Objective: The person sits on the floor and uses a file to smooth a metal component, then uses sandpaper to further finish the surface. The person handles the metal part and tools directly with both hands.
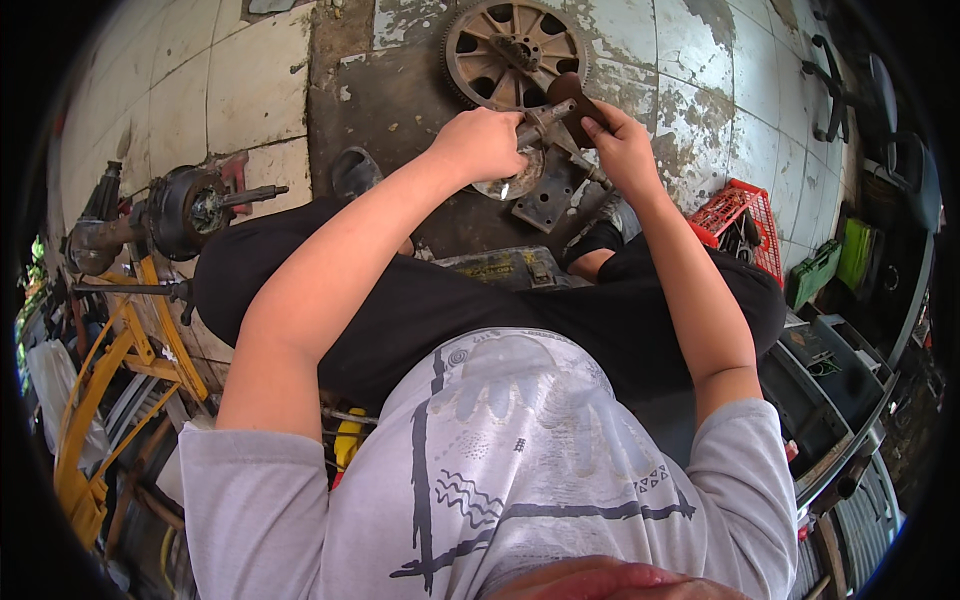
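My left hand grips a steel shaft fitting in front of me, its end pointing up and right. My right hand has fingers round a dark brown, rusty flat piece at the shaft's upper end. Below the shaft is a round, pale metal disc, partly hidden by my left hand. A square dark plate with bolt holes lies below and to the right. A large rusty toothed wheel lies just beyond my hands.
An axle assembly with a black drum is at left above a yellow metal frame. A red crate with parts and green cases are at right. A dark case lies by my crossed legs.
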The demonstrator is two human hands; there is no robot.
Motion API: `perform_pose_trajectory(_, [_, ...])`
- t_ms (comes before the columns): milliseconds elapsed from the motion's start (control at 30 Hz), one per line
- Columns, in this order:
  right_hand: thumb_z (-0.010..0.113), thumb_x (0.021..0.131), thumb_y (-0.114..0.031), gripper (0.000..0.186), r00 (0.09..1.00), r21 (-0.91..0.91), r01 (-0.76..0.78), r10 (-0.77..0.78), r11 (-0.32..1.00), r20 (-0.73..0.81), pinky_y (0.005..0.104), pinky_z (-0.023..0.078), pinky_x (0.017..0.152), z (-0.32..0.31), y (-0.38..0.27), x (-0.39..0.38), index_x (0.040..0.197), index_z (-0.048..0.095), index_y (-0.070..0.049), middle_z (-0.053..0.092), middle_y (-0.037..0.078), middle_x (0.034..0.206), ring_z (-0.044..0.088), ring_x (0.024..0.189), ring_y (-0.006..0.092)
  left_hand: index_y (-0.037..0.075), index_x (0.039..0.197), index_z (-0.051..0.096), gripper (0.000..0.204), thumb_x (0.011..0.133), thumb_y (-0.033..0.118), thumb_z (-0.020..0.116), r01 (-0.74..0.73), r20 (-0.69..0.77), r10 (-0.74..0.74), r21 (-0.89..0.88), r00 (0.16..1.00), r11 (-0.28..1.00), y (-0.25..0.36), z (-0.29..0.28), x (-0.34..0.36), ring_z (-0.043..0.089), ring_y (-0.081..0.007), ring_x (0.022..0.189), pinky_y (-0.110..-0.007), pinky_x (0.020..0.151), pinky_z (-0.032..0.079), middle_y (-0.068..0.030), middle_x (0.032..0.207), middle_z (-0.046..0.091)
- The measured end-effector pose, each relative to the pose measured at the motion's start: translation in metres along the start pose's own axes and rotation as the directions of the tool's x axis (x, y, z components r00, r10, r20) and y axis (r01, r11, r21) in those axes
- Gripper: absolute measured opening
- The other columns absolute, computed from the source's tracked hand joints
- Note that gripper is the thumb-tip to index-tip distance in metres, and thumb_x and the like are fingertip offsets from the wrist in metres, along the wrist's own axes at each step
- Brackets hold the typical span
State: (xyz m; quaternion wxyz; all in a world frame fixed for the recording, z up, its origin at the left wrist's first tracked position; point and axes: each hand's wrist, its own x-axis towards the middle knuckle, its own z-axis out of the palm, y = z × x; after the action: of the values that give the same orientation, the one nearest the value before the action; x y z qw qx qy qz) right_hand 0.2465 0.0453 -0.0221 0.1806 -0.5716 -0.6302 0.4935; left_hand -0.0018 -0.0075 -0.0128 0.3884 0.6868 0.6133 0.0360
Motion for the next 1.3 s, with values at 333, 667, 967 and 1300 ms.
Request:
perform_pose_trajectory(333, [0.071,0.106,-0.016,0.034,0.992,-0.043,0.116,-0.118,0.992,-0.044,0.0331,0.055,0.094,0.0,-0.012,-0.003,0.14,0.074,-0.009,0.083,0.016,0.111,0.073,0.098,0.017,0.0,0.128,0.073,0.058,0.08,0.033,0.076,0.012,0.019,-0.012,0.015,1.0,1.0,0.001,0.001,0.001,0.076,-0.044,0.103,-0.053,0.094,0.061,-0.0261,0.103,0.079])
perform_pose_trajectory(667, [0.071,0.106,-0.015,0.032,0.99,-0.054,0.124,-0.128,0.991,-0.065,0.0328,0.055,0.093,-0.001,-0.017,-0.005,0.137,0.075,-0.008,0.083,0.016,0.11,0.073,0.094,0.0165,0.0,0.122,0.073,0.054,0.081,0.034,0.075,0.012,0.015,-0.012,0.025,1.0,1.0,0.0,0.004,0.002,0.075,-0.0442,0.105,-0.052,0.095,0.061,-0.0258,0.105,0.079])
perform_pose_trajectory(967, [0.071,0.106,-0.014,0.033,0.995,-0.083,0.086,-0.089,0.993,-0.033,0.0329,0.055,0.092,-0.002,-0.011,-0.005,0.138,0.076,-0.01,0.082,0.016,0.107,0.072,0.094,0.0154,-0.001,0.127,0.073,0.059,0.08,0.033,0.075,0.012,0.029,-0.012,0.017,1.0,1.0,0.003,0.002,0.001,0.076,-0.0442,0.104,-0.052,0.095,0.061,-0.0258,0.104,0.079])
perform_pose_trajectory(1300, [0.073,0.106,-0.016,0.032,0.995,-0.112,0.076,-0.081,0.991,-0.049,0.0337,0.056,0.088,-0.002,-0.008,-0.002,0.137,0.076,-0.01,0.082,0.016,0.104,0.071,0.088,0.0172,0.0,0.116,0.073,0.048,0.08,0.032,0.075,-0.001,0.005,0.001,0.004,1.0,1.0,0.001,0.003,0.002,0.076,-0.0447,0.103,-0.053,0.094,0.061,-0.0268,0.101,0.078])
